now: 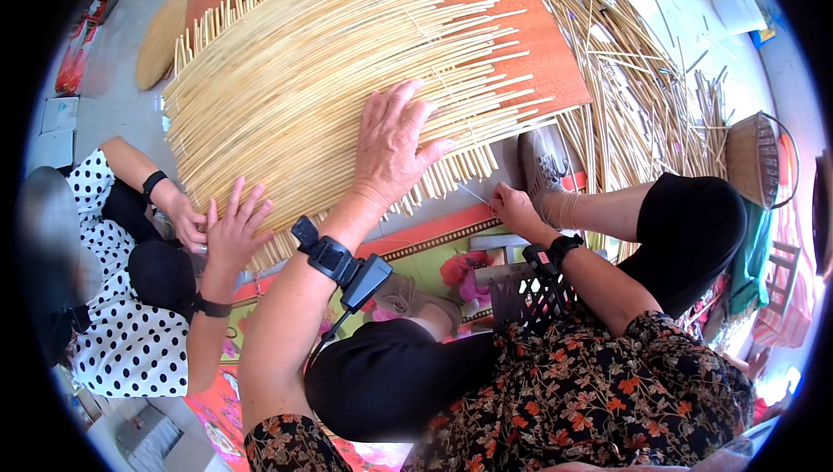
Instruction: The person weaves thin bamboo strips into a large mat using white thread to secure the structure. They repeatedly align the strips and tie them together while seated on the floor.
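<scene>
A mat of pale straw-coloured reeds (pixel 295 73) lies across a reddish-brown board (pixel 555 64), with rows of thin stitching binding the reeds near their right ends. My left hand (pixel 395 142) rests open on the mat's near right part, palm down and fingers apart. Just past the near edge of the mat, my right hand (pixel 514 210) is closed in a pinch. A thin white thread (pixel 473 194) runs from its fingertips toward the reed ends. The exact grip of those fingertips is small and partly hidden.
At left a co-worker in a dotted top (pixel 130 333) has both hands on the mat's near left corner. Loose reeds (pixel 625 81) cover the floor at right, beside a woven basket (pixel 753 160). A dark plastic crate (pixel 525 298) stands below my right forearm.
</scene>
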A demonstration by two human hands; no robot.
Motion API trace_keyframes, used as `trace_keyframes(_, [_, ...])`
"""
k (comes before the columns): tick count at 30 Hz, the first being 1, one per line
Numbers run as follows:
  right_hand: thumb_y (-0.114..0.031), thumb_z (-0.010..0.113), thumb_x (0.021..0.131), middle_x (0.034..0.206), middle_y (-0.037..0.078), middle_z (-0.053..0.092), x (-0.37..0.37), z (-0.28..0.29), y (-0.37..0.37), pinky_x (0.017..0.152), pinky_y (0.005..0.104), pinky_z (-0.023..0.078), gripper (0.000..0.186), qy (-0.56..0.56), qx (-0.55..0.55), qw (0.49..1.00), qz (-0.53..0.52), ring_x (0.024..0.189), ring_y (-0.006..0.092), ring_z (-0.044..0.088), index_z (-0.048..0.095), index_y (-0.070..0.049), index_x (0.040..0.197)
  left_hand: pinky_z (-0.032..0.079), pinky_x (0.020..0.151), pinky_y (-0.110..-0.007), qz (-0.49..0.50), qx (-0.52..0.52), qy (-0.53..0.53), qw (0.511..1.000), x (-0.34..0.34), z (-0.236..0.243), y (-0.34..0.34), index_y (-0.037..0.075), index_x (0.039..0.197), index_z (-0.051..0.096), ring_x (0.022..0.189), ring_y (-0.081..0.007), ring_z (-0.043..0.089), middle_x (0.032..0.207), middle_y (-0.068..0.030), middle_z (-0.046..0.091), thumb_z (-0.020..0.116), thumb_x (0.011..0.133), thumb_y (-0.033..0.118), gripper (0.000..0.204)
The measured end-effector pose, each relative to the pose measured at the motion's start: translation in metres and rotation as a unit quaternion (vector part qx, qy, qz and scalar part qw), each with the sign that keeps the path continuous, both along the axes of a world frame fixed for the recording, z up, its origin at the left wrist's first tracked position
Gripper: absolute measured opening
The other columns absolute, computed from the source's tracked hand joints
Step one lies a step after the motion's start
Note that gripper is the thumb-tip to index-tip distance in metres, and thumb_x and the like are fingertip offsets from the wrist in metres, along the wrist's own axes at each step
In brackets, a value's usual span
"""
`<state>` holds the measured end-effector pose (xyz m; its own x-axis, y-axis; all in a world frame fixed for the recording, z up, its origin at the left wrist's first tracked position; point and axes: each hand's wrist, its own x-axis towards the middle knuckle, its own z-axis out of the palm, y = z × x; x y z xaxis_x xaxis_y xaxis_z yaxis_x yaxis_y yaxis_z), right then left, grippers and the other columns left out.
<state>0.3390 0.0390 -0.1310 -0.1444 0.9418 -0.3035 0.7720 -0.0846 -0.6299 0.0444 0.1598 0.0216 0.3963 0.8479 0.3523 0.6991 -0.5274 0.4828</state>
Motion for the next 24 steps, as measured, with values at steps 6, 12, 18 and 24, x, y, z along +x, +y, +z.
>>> trace_keyframes(6, [-0.013,0.063,0.092,0.078,0.022,0.067,0.002,0.002,0.003,0.071,0.0498,0.053,0.013,0.007,0.001,1.000,-0.020,0.078,0.0430,0.068,0.060,-0.001,0.093,0.021,0.126,-0.053,-0.051,-0.017,0.036,0.998,-0.029,-0.004,0.002,0.013,0.143,0.054,0.149,-0.0297,0.037,0.159,-0.0095,0.043,0.070,0.088,0.055,0.071])
trace_keyframes(12, [-0.014,0.066,0.094,0.072,0.012,0.066,-0.013,0.025,0.012,0.061,0.0377,0.052,0.015,0.120,-0.062,0.987,-0.091,0.064,0.0220,0.066,0.059,0.000,0.093,0.018,0.127,-0.053,-0.048,-0.025,0.042,0.998,-0.031,-0.008,0.004,0.015,0.150,0.050,0.152,-0.0277,0.033,0.162,-0.0082,0.040,0.063,0.092,0.060,0.074])
trace_keyframes(18, [-0.012,0.059,0.102,0.077,0.003,0.064,-0.049,0.040,0.034,0.059,0.0297,0.047,0.017,0.306,-0.158,0.929,-0.135,0.063,0.0103,0.056,0.066,0.000,0.093,0.016,0.127,-0.055,0.004,-0.029,0.069,0.997,-0.100,0.005,-0.022,0.014,0.156,0.044,0.155,-0.0301,0.027,0.166,-0.0099,0.034,0.053,0.101,0.051,0.067])
trace_keyframes(24, [-0.013,0.062,0.098,0.076,0.002,0.062,-0.106,0.067,0.052,0.066,0.0310,0.049,0.013,0.223,-0.102,0.959,0.145,0.067,0.0176,0.059,0.070,-0.005,0.092,0.013,0.126,-0.058,0.054,-0.078,0.083,0.992,-0.144,-0.006,-0.052,0.015,0.159,0.038,0.156,-0.0303,0.024,0.168,-0.0099,0.031,0.056,0.101,0.047,0.069])
